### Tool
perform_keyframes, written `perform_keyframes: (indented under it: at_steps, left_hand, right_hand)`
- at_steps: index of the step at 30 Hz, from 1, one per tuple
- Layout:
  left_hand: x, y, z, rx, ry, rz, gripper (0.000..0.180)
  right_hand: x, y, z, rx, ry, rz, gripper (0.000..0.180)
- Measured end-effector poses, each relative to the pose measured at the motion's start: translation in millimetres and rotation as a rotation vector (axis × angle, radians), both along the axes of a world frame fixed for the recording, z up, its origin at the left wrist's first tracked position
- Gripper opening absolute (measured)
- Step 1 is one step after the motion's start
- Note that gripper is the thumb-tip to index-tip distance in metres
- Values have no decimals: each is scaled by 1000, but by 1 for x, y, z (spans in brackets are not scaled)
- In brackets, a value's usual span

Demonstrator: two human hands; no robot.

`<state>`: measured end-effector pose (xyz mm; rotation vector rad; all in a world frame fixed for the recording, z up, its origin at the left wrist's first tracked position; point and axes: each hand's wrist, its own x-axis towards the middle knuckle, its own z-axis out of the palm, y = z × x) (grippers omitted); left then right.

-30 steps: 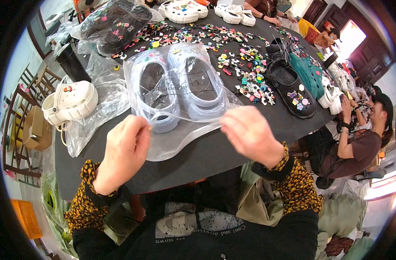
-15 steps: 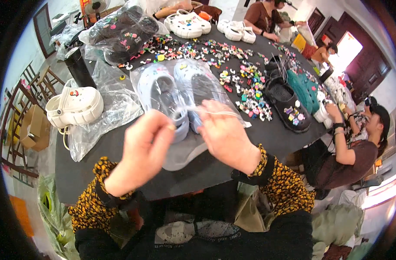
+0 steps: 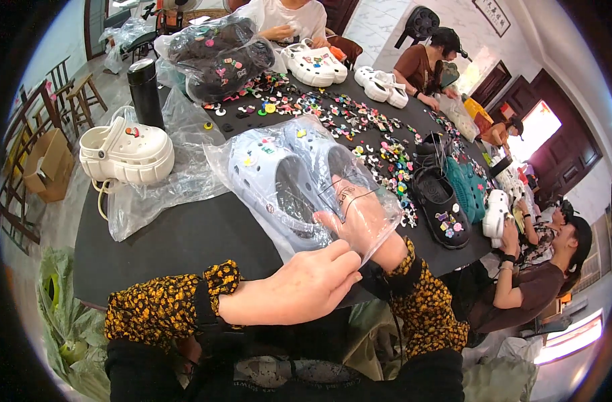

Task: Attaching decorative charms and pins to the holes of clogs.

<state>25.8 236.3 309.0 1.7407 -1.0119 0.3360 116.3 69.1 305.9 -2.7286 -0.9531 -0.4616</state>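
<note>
R hand [image 3: 359,224]: inside mouth of clear plastic bag [image 3: 306,181], seen thru the film; fingers spread, mostly open; no firm grasp on anything can be told.
L hand [image 3: 302,288]: outside bag, just below R hand; fingers curled, tips pinched on bag's open edge; film held.
Pale blue clogs [image 3: 286,177]: pair bagged side by side, just beyond R hand's fingertips, up and to its left; heels toward hands, toes pointed away.
Long axis: runs from hands obliquely away-left across black table [image 3: 178,241].
Nearer hand: R, already in bag, touching or nearly touching nearest heel; L is a little further back at rim.
White clogs [image 3: 125,147]: well left of L hand, on a second loose bag.
Charms [image 3: 359,127]: small coloured pieces scattered beyond bag.
Black clog [image 3: 443,204]: right of R hand, apart.
Co-workers: seated at far and right edges.
</note>
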Motion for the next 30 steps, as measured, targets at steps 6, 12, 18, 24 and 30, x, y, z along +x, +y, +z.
perform_keyframes:
  at_steps: [6,12,18,24,30]
  left_hand:
    - [3,5,0,70,14,-44,14]
    - [15,31,9,98,-25,57,12]
    - [55,65,5,150,-40,332,9]
    - [63,66,-6,204,-49,278,10]
    - [77,98,5,179,-61,455,7]
  right_hand:
    - [32,-2,-16,-13,105,-59,82]
    - [45,7,-12,-111,260,-79,78]
    - [42,14,-8,-152,214,-139,73]
    - [50,23,-16,-54,-79,-57,49]
    - [52,-9,-31,-69,-358,174,41]
